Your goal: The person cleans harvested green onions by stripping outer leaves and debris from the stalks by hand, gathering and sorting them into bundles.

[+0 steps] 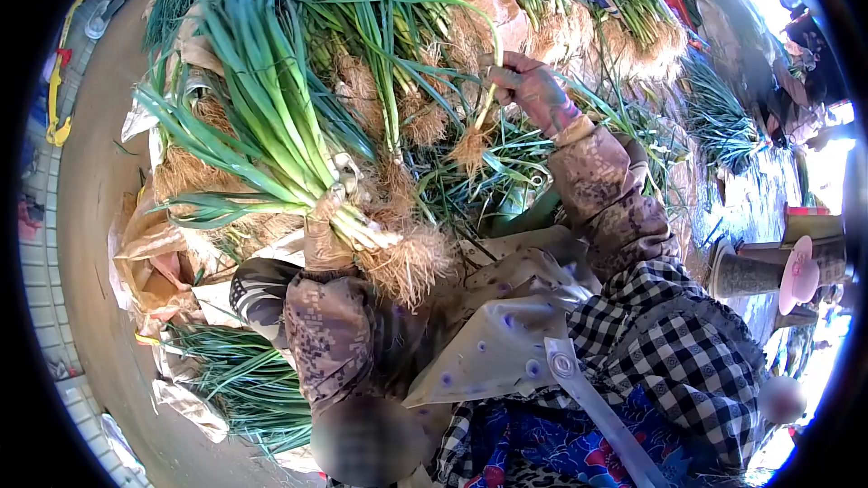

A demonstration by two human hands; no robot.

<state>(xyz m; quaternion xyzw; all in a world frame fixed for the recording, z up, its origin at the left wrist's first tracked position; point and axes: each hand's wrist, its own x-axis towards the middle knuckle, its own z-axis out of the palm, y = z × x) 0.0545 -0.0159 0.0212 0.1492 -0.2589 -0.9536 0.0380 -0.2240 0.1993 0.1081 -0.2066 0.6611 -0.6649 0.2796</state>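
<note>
My left hand (327, 206) is closed round a thick bunch of leeks (280, 117), gripping it low on the pale stems. The long green leaves fan up and to the left, and a shaggy clump of roots (411, 262) hangs at the lower right. Between the fingers of my right hand (533, 90) is a single leek (495, 54); its leaf arches away to the left and its roots (470, 149) dangle below. Loose leeks (389, 108) with brown roots lie just beyond both hands.
More leek bunches (624, 0) lie at the back, roots toward me. Another green pile (249, 380) rests at lower left beside brown wrapping (149, 248). A clear dotted plastic apron (506, 352) covers my lap. At right are a pink round-topped object (798, 276) and other people.
</note>
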